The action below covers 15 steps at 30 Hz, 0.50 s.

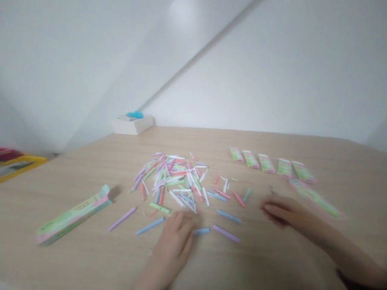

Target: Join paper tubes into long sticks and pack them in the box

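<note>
My left hand (178,237) reaches down to the table at the near edge of a loose pile of pastel pen-like sticks (175,177). Its fingers are curled together, and whatever they hold is hidden beneath them. A blue stick (201,231) pokes out right beside its fingers. My right hand (279,211) hovers to the right of the pile, blurred, fingers pressed together; a faint thin shape (273,190) shows just beyond them. Between the hands lie a purple stick (226,233) and another blue stick (229,216).
An elongated green-and-pink box (75,215) lies at the left with its end flap raised. Several small green-and-pink packs (266,163) form a row at the right, near a flat longer pack (316,198). A white box (133,125) stands at the back left.
</note>
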Available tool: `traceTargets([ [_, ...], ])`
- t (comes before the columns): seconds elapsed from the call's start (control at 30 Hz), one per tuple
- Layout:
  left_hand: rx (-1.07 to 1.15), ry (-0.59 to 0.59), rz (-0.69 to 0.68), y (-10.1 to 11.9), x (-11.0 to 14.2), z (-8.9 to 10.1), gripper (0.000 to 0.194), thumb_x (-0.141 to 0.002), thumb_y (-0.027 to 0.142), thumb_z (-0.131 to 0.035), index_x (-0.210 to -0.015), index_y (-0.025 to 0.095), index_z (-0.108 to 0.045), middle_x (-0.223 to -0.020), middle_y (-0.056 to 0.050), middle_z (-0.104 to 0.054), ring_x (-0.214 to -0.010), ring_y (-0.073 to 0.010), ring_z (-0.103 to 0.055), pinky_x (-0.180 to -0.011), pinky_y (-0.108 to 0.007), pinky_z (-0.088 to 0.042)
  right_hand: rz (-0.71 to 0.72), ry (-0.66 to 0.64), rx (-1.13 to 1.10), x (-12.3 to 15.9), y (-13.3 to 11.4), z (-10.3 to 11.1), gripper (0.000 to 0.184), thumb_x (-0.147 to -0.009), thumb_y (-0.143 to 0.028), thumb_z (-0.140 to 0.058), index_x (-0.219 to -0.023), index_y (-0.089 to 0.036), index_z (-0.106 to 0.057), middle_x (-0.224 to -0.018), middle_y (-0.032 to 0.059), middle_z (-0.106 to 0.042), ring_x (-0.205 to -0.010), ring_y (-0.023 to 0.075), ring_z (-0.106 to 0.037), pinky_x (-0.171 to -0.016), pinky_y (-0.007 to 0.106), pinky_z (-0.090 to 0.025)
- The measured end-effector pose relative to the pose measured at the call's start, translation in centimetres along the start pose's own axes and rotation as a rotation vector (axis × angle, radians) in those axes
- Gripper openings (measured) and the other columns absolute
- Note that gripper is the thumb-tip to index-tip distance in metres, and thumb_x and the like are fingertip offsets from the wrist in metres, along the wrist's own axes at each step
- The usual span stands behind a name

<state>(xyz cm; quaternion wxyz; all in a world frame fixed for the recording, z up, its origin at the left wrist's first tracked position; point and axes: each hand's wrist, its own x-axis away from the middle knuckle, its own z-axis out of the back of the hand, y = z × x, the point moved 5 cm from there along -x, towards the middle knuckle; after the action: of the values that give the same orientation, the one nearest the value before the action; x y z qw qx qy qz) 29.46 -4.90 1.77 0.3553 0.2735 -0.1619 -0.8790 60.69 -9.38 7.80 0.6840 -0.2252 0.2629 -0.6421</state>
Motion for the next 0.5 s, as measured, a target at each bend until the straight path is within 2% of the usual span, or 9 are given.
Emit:
traceTargets([
  [0.03,-0.007,0.021,0.001,0.0,0.3,-0.2,0.029,-0.094,0.010,-0.045,-0.105,0.020,-0.070,-0.117,-0.015,-0.068,-0.111,-0.0306,-0.065,-0.095,-0.052,-0.057,-0.022,-0.132,0.098,-2.2,-0.6,-2.1,0.035,-0.102,-0.029,-0.040,-0.091,-0.014,-0.069,-0.066,0.0005,-0.064,-0.053,0.0133,-0.059,-0.049,0.024,-0.044],
  [0.07,-0.010,0.043,0.003,0.0,0.5,-0.3,0.027,-0.094,0.011,-0.046,-0.104,0.020,-0.069,-0.118,-0.015,-0.068,-0.112,-0.0312,-0.065,-0.096,-0.053,-0.057,0.001,-0.182,0.240,-4.4,-1.4,-3.8,0.035,-0.101,-0.027,-0.039,-0.090,-0.015,-0.070,-0.070,0.0016,-0.066,-0.058,0.0134,-0.060,-0.054,0.024,-0.044],
  [0.13,0.006,0.082,-0.001,-0.1,1.0,-0.4,0.023,-0.095,0.014,-0.048,-0.101,0.022,-0.069,-0.118,-0.014,-0.068,-0.113,-0.0311,-0.065,-0.097,-0.053,-0.056,0.013,-0.199,0.327,-8.2,-2.8,-6.7,0.031,-0.096,-0.025,-0.048,-0.075,-0.015,-0.069,-0.070,0.0040,-0.067,-0.067,0.0156,-0.060,-0.061,0.026,-0.041],
  [0.23,0.052,0.125,0.000,-0.3,1.5,-0.2,0.020,-0.096,0.016,-0.049,-0.099,0.023,-0.068,-0.114,-0.013,-0.069,-0.109,-0.0291,-0.065,-0.095,-0.048,-0.057,-0.009,-0.213,0.435,-11.9,-3.6,-9.7,0.030,-0.093,-0.021,-0.049,-0.071,-0.013,-0.069,-0.074,0.0088,-0.070,-0.071,0.0173,-0.060,-0.064,0.028,-0.039],
  [0.33,0.073,0.141,0.022,-0.6,1.8,-0.1,0.022,-0.097,0.016,-0.048,-0.098,0.023,-0.068,-0.111,-0.013,-0.069,-0.106,-0.0279,-0.066,-0.092,-0.045,-0.059,-0.040,-0.233,0.525,-13.5,-3.2,-11.5,0.030,-0.094,-0.026,-0.050,-0.080,-0.011,-0.072,-0.079,0.0124,-0.072,-0.072,0.0184,-0.062,-0.063,0.028,-0.038],
  [0.5,0.065,0.102,0.012,-0.3,1.8,-0.4,0.024,-0.096,0.013,-0.046,-0.098,0.022,-0.068,-0.110,-0.013,-0.069,-0.104,-0.0282,-0.067,-0.088,-0.045,-0.059,-0.073,-0.238,0.612,-14.0,-3.2,-12.8,0.034,-0.097,-0.033,-0.050,-0.096,-0.009,-0.074,-0.089,0.0160,-0.075,-0.080,0.0226,-0.068,-0.064,0.029,-0.040],
])
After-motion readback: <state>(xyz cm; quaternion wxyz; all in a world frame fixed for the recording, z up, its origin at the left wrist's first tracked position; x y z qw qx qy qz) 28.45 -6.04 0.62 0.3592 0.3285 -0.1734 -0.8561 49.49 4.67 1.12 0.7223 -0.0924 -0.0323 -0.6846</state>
